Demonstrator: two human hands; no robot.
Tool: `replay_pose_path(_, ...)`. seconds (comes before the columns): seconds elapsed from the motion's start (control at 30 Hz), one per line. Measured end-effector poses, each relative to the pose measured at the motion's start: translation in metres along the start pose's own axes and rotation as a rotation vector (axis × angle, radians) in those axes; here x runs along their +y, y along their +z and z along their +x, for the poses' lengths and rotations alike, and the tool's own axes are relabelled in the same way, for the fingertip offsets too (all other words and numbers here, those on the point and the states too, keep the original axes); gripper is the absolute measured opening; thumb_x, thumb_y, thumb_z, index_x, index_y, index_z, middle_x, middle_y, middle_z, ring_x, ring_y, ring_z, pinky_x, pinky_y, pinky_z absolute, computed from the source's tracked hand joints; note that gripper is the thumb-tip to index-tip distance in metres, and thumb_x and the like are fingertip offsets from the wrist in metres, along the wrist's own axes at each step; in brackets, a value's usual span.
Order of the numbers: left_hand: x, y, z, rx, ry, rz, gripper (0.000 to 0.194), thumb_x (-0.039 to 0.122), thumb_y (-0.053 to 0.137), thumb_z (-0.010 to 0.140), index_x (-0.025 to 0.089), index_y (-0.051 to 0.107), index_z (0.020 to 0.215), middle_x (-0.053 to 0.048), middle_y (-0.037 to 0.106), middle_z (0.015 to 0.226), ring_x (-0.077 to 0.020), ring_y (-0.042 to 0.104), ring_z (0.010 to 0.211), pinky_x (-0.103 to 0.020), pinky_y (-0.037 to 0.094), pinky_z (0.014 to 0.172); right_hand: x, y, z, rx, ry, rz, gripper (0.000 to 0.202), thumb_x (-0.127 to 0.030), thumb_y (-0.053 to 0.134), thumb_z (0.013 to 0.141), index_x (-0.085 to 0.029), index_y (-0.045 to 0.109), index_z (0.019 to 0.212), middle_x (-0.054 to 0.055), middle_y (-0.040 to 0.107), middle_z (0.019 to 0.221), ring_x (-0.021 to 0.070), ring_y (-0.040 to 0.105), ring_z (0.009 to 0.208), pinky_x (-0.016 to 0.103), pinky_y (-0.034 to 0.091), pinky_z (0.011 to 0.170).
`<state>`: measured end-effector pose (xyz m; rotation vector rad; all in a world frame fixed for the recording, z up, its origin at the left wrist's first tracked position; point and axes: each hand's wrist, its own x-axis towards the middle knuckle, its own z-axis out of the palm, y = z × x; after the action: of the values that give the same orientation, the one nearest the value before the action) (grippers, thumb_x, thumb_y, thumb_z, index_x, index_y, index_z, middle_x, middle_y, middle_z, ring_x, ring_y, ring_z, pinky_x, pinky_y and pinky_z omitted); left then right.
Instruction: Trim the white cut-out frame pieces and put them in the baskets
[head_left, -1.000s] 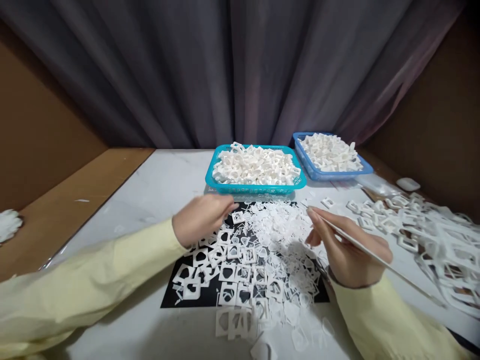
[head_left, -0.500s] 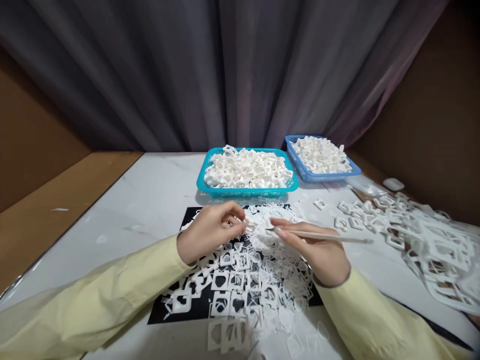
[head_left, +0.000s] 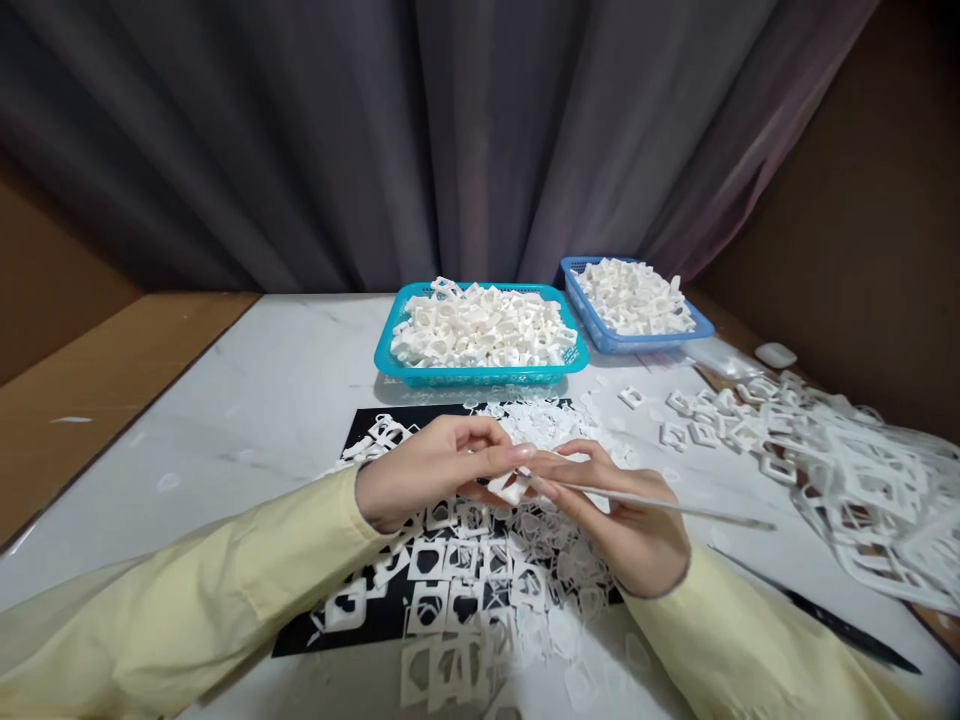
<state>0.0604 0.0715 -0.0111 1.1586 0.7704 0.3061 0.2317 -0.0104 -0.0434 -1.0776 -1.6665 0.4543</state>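
A small white piece (head_left: 511,487) is pinched in my left hand (head_left: 431,468), just above the heap on the black mat (head_left: 300,630). My right hand (head_left: 634,520) grips a thin rod-like tool (head_left: 675,507), its tip touching or very close to the piece, its shaft pointing right. The fingertips of both hands meet around the piece. Beneath them lie many white square frames (head_left: 430,560) with cut-out centres, and a heap of thin white scraps (head_left: 559,545).
Behind the hands stand a teal basket (head_left: 480,377) and a blue basket (head_left: 652,343), both heaped with white pieces. Loose frames and a tangle of white sheets (head_left: 862,490) lie at the right. A dark pointed object (head_left: 855,630) rests near the right sleeve.
My hands have come together, the tool's tip now at the white piece. The tool's far end has swung lower. The view has shifted slightly.
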Motion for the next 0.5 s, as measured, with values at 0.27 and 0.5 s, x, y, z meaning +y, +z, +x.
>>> replay_pose_path(0.27, -0.0063, -0.0022, 0.0006, 0.070, -0.038, -0.172, 0.023, 0.030, 0.073, 0.069, 0.013, 0.060, 0.062, 0.000, 0.062, 0.063, -0.0094, 0.059, 0.062, -0.024, 0.047, 0.066, -0.0030, 0.0003, -0.0018, 0.048, -0.068, -0.110, 0.019, -0.009, 0.061, 0.079, -0.024, 0.065, 0.090, 0.003, 0.070, 0.100, 0.0200, 0.069, 0.087, 0.040, 0.051, 0.078)
replay_pose_path(0.5, -0.0084, 0.0023, -0.0037, 0.110, -0.059, -0.232, 0.025, 0.032, 0.073, 0.068, 0.012, 0.060, 0.062, 0.001, 0.062, 0.063, -0.0079, 0.058, 0.062, -0.022, 0.046, 0.066, -0.0044, 0.0032, -0.0047, 0.011, -0.212, -0.210, 0.018, -0.003, 0.062, 0.078, -0.020, 0.055, 0.082, 0.007, 0.069, 0.105, 0.0183, 0.066, 0.095, 0.036, 0.048, 0.081)
